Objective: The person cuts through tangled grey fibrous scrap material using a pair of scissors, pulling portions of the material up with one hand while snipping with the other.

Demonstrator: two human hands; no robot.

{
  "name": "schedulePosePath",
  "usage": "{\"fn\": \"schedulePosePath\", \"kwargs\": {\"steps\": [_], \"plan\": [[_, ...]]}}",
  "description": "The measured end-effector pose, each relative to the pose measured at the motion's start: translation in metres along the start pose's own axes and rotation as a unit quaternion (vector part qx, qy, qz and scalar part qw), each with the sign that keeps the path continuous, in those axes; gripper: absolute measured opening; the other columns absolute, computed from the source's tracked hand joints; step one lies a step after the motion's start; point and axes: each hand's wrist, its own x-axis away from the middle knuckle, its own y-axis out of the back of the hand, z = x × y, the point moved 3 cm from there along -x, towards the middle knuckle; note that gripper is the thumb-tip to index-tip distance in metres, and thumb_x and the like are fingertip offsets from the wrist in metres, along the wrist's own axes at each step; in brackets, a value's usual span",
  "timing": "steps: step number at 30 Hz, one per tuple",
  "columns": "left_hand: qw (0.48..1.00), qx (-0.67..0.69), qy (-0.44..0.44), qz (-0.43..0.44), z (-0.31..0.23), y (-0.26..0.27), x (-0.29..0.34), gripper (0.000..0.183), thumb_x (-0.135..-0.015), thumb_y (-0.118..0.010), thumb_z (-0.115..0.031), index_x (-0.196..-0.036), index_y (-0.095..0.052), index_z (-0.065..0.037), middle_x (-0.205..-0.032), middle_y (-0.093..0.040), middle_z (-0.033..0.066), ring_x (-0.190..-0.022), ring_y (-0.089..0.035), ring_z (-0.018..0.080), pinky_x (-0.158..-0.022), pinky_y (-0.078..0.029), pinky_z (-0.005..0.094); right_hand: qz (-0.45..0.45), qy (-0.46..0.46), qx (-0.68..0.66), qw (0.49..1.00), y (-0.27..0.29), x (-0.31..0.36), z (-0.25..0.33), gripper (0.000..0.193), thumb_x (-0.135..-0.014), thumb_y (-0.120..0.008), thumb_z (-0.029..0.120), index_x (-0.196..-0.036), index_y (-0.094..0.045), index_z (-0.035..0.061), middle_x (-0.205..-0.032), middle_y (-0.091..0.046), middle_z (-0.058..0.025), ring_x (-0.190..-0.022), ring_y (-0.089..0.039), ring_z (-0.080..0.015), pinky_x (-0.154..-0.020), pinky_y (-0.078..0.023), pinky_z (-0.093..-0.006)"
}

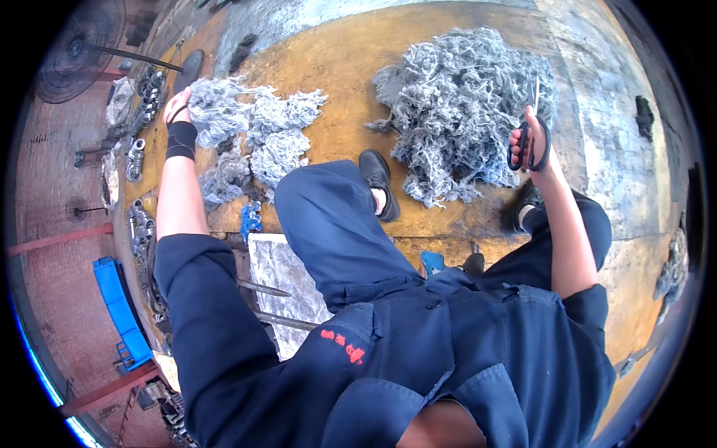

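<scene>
A worn yellowish board (336, 67) is lying on the floor, carrying a big heap of grey thread waste (463, 104) on the right and smaller grey tufts (254, 134) on the left.

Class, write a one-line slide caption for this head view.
Seated worker's left hand on small grey fibre heap, right hand holding black scissors by large heap.

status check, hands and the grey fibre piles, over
Left hand on the small grey fibre pile. Right hand gripping black scissors at the big pile. Nothing between.
</scene>
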Motion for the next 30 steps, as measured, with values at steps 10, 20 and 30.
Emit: {"fn": "schedulePosePath", "kwargs": {"steps": [10, 20, 30], "plan": [[0.976, -0.086, 0.2, -0.003, 0.121, -0.032, 0.003, 0.018, -0.072, -0.074, -0.022, -0.074, -0.067, -0.006, -0.071, -0.062, 0.0037, -0.062, -0.056, 0.0147, -0.057, -0.044, 0.0317, 0.006, 0.035, -0.019, 0.999, -0.001, -0.012, 0.01, 0.058, -0.081, -0.054, 0.066, -0.077, -0.053, 0.0084, -0.065, -0.054, 0.0003, -0.053, -0.051, -0.0106, -0.055, -0.047, -0.0254], [0.839, 0.011, 0.366, 0.402, 0.162, -0.272, 0.163, 0.045, -0.073, -0.075, -0.032, -0.105, -0.061, -0.005, -0.097, -0.062, 0.0097, -0.085, -0.06, 0.0233, -0.067, -0.052, 0.0375, 0.078, 0.02, -0.181, 0.98, -0.013, -0.022, 0.023, 0.063, -0.081, -0.052, 0.068, -0.076, -0.054, 0.0054, -0.065, -0.058, -0.0063, -0.053, -0.057, -0.0203, -0.054, -0.049, -0.0329], [0.724, -0.38, 0.414, 0.401, 0.181, -0.412, 0.504, 0.101, -0.062, -0.081, -0.047, -0.14, -0.032, -0.008, -0.14, -0.037, 0.0212, -0.12, -0.047, 0.034, -0.093, -0.044, 0.0518, 0.011, 0.012, -0.153, 0.988, 0.003, 0.016, 0.025, 0.061, -0.085, -0.049, 0.061, -0.09, -0.056, 0.0, -0.08, -0.056, -0.0076, -0.067, -0.053, -0.0144, -0.067, -0.046, -0.0306]]}}
